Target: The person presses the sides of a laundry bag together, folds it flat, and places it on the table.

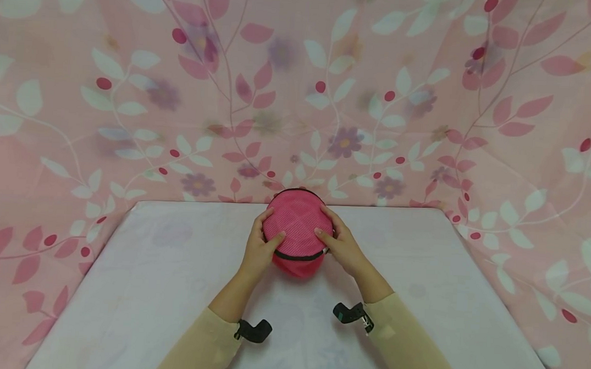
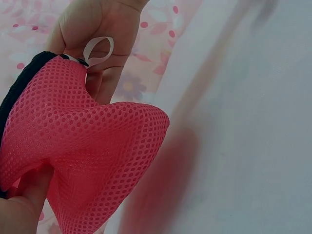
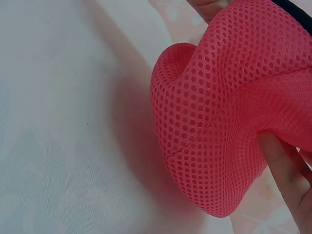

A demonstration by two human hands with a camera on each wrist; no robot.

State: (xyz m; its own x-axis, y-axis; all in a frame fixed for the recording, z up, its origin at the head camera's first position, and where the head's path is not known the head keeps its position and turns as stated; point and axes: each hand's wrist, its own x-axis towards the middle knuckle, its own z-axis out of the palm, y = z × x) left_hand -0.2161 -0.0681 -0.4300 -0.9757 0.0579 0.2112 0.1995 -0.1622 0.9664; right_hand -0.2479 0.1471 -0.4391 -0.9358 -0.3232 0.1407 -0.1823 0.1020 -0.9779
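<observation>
A rounded pink mesh bag [image 1: 297,223] with black trim is held up over the middle of the table, near its back edge. My left hand [image 1: 259,254] grips its left side, thumb across the front. On the opposite side my right hand [image 1: 347,253] holds it the same way, with the thumb on the mesh. Below the black band the fabric sags into a soft pouch. The left wrist view shows the mesh [image 2: 97,141] dented under the fingers, and a white loop [image 2: 100,51] beside the right hand. Folds run through the bag [image 3: 209,112] in the right wrist view.
A white cloth-covered table [image 1: 184,245] lies under the hands, and the bag's shadow falls on it. Pink floral fabric [image 1: 299,96] hangs behind and along both sides. A black wrist device [image 1: 255,331] sits at the left cuff, another [image 1: 349,313] at the right.
</observation>
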